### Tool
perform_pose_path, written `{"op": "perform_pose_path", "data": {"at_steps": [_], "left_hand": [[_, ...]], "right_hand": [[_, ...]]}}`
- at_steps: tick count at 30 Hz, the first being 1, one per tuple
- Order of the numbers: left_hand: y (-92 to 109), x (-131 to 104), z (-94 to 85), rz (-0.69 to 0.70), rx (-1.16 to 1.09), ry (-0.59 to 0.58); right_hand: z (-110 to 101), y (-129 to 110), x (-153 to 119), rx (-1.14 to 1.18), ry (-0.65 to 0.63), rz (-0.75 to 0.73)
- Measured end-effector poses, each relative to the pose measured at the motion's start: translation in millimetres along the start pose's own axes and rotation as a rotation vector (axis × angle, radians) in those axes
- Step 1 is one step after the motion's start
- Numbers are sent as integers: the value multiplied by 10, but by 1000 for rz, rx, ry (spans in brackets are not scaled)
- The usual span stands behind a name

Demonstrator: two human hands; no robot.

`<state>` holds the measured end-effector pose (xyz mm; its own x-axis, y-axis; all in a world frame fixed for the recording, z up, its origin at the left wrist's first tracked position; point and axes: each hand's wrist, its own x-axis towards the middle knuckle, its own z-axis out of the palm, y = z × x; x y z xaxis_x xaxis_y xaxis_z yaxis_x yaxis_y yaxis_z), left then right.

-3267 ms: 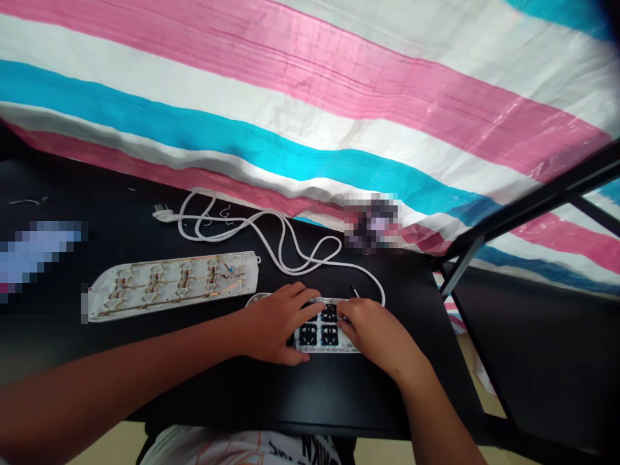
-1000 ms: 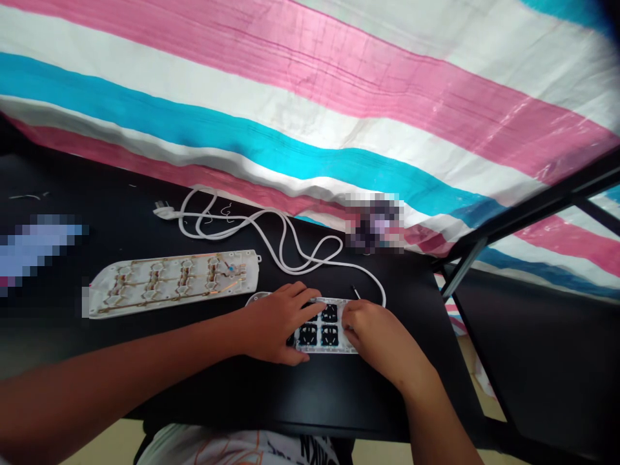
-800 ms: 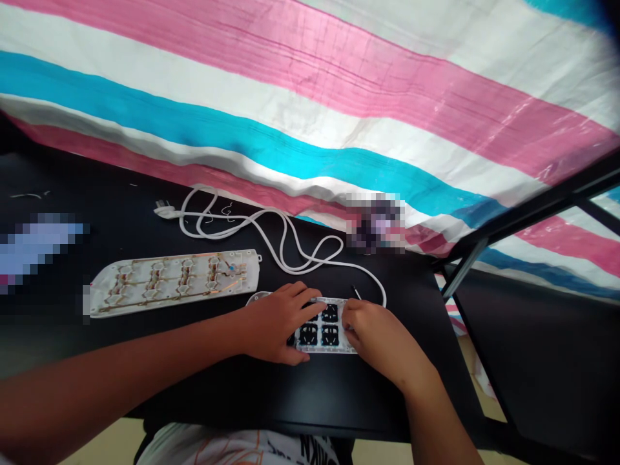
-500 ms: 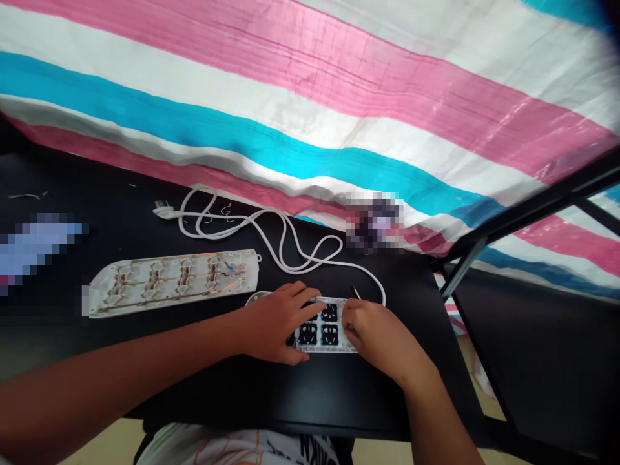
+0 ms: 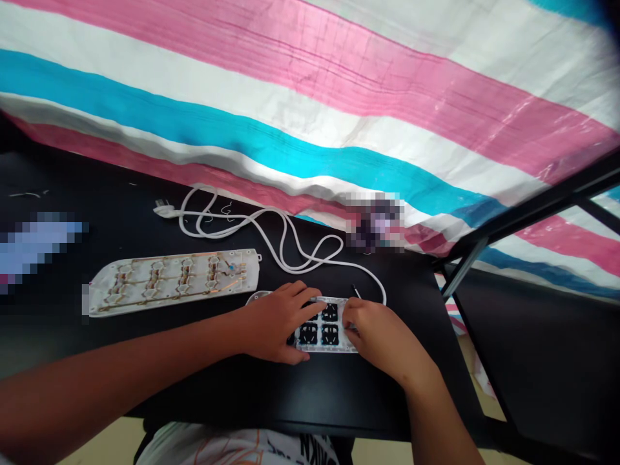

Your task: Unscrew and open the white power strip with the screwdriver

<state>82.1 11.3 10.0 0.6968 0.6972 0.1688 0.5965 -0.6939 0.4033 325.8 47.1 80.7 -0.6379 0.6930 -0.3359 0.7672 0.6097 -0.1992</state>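
Can't see most of the socket cover (image 5: 323, 326), buried under the left hand (image 5: 277, 323) and right hand (image 5: 380, 336). Pixelated blob (image 5: 374, 223) well beyond the fingertips, another pixelated patch (image 5: 36, 248) cut off far left, neither readable.

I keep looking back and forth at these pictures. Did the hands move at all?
Barely. The right hand slid slightly left along the socket cover. The left hand stayed pressed on it. The open strip and cord stayed put.
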Motion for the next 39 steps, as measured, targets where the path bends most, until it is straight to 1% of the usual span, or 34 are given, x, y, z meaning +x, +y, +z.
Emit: {"op": "perform_pose_path", "data": {"at_steps": [15, 20, 28, 39], "left_hand": [[8, -7, -4, -10, 7, -3], [15, 2, -20, -11, 10, -17], [16, 4, -16, -9, 5, -7], [5, 0, 1, 0, 10, 5]], "right_hand": [[-42, 5, -17, 53, 7, 26], [-21, 5, -15, 58, -15, 22], [11, 0, -8, 79, -4, 9], [2, -2, -15, 69, -1, 2]]}}
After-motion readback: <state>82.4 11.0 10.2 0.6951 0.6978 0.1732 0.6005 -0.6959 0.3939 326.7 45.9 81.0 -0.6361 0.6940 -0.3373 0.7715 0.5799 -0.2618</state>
